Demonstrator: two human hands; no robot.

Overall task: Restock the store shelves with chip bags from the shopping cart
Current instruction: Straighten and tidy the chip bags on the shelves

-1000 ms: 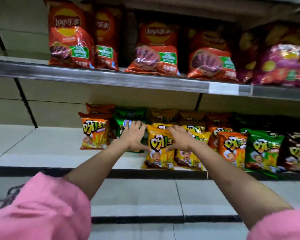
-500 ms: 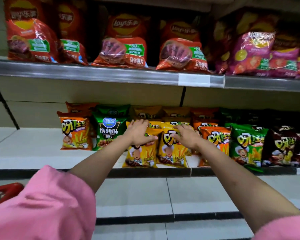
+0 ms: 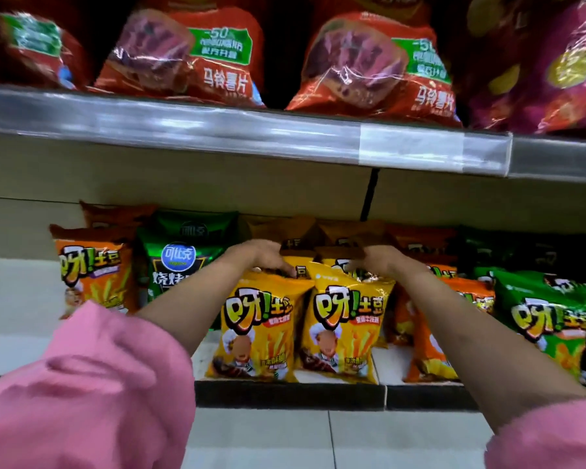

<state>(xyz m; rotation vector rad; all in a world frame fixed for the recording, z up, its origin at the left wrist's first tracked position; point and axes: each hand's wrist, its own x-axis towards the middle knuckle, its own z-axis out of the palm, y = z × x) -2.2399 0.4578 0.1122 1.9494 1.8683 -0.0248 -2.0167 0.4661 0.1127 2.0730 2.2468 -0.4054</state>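
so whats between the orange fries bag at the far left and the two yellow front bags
In the head view, a dark green chip bag stands between them, its lower right hidden by the left forearm.

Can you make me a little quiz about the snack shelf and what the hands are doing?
1. True or false: both hands are up on the top shelf with the red bags.
2. What colour are the two front bags that the left hand and right hand reach over?
A. yellow
B. blue
C. white
3. Which bag stands just left of the left arm: the dark green bag or a purple one?

Key
1. False: they are at the lower shelf, on the tops of the left yellow bag and right yellow bag. The red bags sit above.
2. A
3. The dark green bag.
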